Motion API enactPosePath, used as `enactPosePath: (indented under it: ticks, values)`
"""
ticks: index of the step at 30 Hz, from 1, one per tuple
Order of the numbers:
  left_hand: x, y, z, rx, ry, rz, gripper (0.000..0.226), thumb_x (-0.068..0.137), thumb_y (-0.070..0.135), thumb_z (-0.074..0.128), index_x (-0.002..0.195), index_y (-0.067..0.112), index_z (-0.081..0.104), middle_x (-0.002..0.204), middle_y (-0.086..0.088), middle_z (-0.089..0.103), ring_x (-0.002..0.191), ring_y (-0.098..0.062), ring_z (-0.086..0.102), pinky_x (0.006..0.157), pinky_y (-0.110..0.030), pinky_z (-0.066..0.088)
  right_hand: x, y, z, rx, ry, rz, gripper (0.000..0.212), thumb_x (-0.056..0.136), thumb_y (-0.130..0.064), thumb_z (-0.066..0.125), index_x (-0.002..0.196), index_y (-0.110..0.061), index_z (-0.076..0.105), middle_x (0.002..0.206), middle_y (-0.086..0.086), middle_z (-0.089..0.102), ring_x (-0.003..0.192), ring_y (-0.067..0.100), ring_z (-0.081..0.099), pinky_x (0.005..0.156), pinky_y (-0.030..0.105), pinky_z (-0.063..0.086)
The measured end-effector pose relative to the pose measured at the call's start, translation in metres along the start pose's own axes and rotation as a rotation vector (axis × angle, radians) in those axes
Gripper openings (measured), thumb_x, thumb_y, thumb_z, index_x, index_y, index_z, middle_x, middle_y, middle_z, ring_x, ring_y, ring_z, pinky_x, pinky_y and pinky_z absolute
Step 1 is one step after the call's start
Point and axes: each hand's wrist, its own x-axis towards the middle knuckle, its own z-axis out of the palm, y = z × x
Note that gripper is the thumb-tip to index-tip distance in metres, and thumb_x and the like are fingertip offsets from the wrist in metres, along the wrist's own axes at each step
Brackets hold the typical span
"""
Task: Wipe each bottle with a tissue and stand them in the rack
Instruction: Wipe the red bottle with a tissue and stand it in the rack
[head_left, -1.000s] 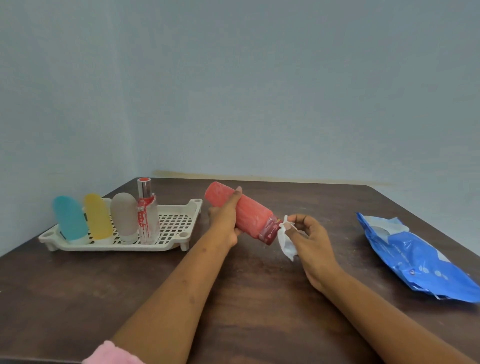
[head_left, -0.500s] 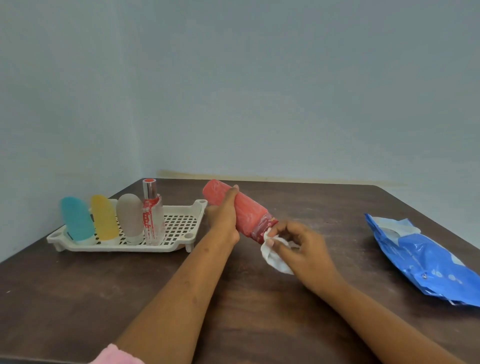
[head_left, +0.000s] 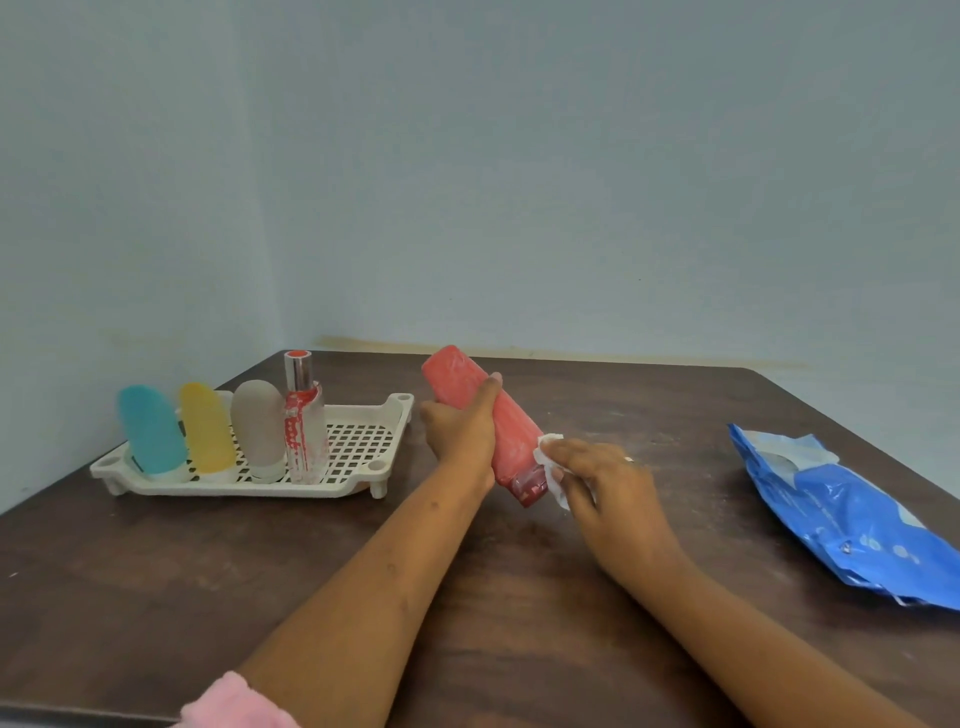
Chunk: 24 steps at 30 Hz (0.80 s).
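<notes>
1. Pinches a white tissue (head_left: 549, 465) in the right hand (head_left: 602, 488), against the lower end of the red bottle (head_left: 511, 434), mid-tabletop.
2. Grips that tilted bottle's middle with the left hand (head_left: 460, 434).
3. Keeps four bottles (head_left: 257, 431) upright in the white rack (head_left: 363, 486) toward the tabletop's far-left corner.

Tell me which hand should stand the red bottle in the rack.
Left, probably: the left hand grips the red bottle beside the rack, while the right hand holds the tissue against it.

bottles (head_left: 480, 415): 5 (four racked, one held) | rack (head_left: 363, 452): 1 | tissue (head_left: 548, 457): 1 | wipes pack (head_left: 841, 514): 1 | hands (head_left: 462, 436): 2
</notes>
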Motion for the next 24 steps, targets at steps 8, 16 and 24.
enactPosePath:
  ticks: [8,16,24]
  values:
    - [0.001,0.003,-0.003,-0.008,0.104,-0.059,0.069,0.078,0.040,0.078,0.129,0.008,0.044,0.117,-0.012,0.062,0.098,-0.026,0.063,0.078,-0.034,0.050,-0.003,-0.008,0.017,-0.268,-0.173,-0.398,0.033,0.085,-0.012,0.042,0.094,-0.013,0.074,0.100,-0.007,0.069,0.094,0.014,0.054,0.085,0.019,0.042]
    - [0.003,0.003,-0.001,-0.062,0.092,-0.091,0.073,0.079,0.042,0.076,0.134,0.010,0.040,0.120,-0.010,0.059,0.096,-0.022,0.060,0.075,-0.031,0.049,-0.003,-0.011,0.014,-0.589,-0.105,-0.491,0.033,0.082,-0.019,0.041,0.081,-0.026,0.073,0.094,-0.014,0.067,0.102,0.016,0.054,0.090,0.031,0.032]
    - [0.008,0.006,-0.004,-0.165,0.059,-0.142,0.076,0.076,0.038,0.080,0.134,0.009,0.041,0.117,-0.011,0.061,0.099,-0.025,0.064,0.088,-0.043,0.056,0.004,-0.007,0.006,-0.363,-0.012,-0.394,0.032,0.088,-0.014,0.045,0.107,-0.009,0.069,0.110,0.002,0.068,0.103,0.020,0.062,0.094,0.027,0.044]
